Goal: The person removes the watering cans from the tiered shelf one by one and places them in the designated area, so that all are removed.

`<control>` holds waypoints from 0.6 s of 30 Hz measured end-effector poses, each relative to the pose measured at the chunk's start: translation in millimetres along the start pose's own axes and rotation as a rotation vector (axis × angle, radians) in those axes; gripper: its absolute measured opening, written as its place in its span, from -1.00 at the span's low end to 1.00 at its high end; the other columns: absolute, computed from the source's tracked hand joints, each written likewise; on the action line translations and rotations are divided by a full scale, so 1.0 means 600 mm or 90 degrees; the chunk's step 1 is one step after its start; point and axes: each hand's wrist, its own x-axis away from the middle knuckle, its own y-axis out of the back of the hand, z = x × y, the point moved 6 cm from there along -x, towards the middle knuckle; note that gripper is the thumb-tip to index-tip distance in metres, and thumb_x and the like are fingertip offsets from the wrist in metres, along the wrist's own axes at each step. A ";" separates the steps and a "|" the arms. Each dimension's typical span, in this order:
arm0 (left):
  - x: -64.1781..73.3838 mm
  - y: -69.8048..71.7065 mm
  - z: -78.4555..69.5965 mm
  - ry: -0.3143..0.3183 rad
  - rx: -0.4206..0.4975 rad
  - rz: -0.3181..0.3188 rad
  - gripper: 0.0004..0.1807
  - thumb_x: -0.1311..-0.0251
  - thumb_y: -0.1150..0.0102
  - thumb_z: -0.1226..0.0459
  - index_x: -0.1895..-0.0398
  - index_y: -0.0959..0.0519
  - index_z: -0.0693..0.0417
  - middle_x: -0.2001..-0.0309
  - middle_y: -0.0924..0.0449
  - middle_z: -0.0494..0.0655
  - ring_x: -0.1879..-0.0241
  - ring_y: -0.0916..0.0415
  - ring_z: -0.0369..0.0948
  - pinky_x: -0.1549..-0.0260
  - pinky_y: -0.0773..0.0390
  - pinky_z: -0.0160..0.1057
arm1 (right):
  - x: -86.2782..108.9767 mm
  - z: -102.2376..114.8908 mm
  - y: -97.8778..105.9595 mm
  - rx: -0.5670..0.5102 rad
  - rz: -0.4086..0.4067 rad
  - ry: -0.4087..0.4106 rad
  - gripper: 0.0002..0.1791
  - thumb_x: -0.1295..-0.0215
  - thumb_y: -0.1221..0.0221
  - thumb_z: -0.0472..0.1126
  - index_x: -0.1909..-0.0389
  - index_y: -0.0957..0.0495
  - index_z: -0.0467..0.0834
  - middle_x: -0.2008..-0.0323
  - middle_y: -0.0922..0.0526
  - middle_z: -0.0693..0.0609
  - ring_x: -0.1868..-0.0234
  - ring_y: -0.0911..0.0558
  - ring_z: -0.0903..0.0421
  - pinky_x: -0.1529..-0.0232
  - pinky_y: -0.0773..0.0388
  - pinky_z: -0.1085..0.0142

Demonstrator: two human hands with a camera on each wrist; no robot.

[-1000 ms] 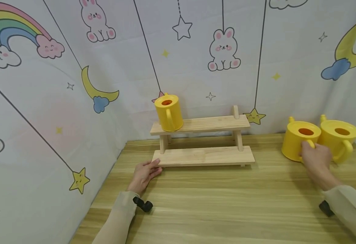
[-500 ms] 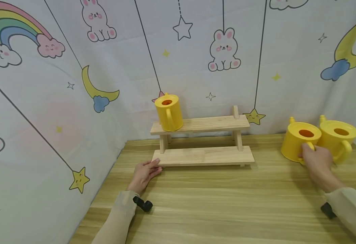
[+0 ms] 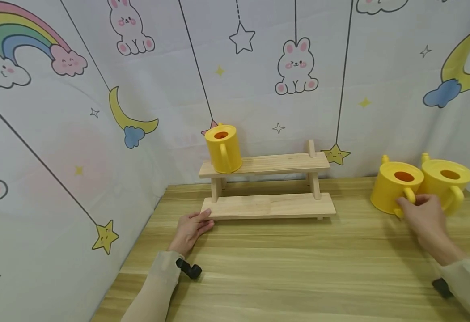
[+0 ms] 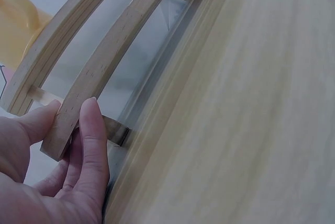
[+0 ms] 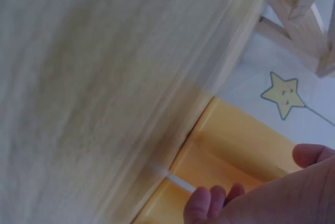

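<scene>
My left hand [image 3: 188,230] pinches the left end of the lower board of a two-tier wooden shelf [image 3: 271,205]; in the left wrist view the thumb and fingers [image 4: 94,150] sit on either side of the board. My right hand [image 3: 425,219] is at the handle of a yellow watering can [image 3: 391,190], its thumb and fingers parted around it. A gap shows between thumb and fingers in the right wrist view, with the can's yellow side [image 5: 230,145] behind. A second yellow watering can [image 3: 446,179] stands close on its right.
Another yellow watering can [image 3: 223,150] stands on the left of the shelf's upper board [image 3: 279,163]. The shelf stands at the back of a wood-grain table [image 3: 283,273]. A white printed cloth [image 3: 255,98] hangs behind and along the left.
My right hand has loosened from the can's handle and drawn slightly right and back, so more of the handle shows. The left hand stays on the shelf.
</scene>
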 end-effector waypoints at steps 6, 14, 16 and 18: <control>0.001 0.002 -0.003 -0.003 0.006 -0.005 -0.36 -0.56 -0.28 0.34 -0.51 -0.28 0.51 0.26 -0.72 -0.12 0.33 -0.77 -0.32 0.18 -0.84 -0.43 | 0.025 0.017 0.008 -0.062 -0.072 -0.013 -0.51 -0.49 -0.26 0.08 -0.06 -0.29 -0.17 0.00 -0.33 -0.01 0.11 -0.31 0.15 0.22 -0.31 0.48; 0.005 -0.002 -0.005 -0.003 -0.007 0.002 -0.36 -0.56 -0.29 0.32 -0.51 -0.30 0.52 0.22 -0.70 -0.11 0.30 -0.77 -0.32 0.14 -0.84 -0.43 | 0.071 0.086 -0.007 -0.145 -0.143 -0.003 -0.58 -0.40 -0.37 0.00 0.06 -0.25 0.22 0.08 -0.28 0.25 0.09 -0.25 0.31 0.02 -0.25 0.43; 0.006 -0.001 -0.006 -0.004 -0.004 -0.002 -0.37 -0.56 -0.28 0.34 -0.51 -0.30 0.52 0.23 -0.70 -0.11 0.31 -0.77 -0.32 0.16 -0.84 -0.44 | 0.082 0.106 -0.023 -0.169 -0.122 0.005 -0.58 -0.42 -0.36 0.00 0.04 -0.24 0.24 0.08 -0.28 0.28 0.06 -0.27 0.32 -0.01 -0.25 0.46; 0.007 -0.001 -0.007 -0.005 -0.002 -0.004 -0.38 -0.57 -0.27 0.35 -0.51 -0.30 0.52 0.24 -0.70 -0.11 0.32 -0.77 -0.32 0.17 -0.84 -0.44 | 0.092 0.125 -0.038 -0.178 -0.089 0.017 -0.59 -0.47 -0.34 0.02 -0.04 -0.25 0.20 0.06 -0.31 0.28 0.03 -0.29 0.31 -0.04 -0.26 0.49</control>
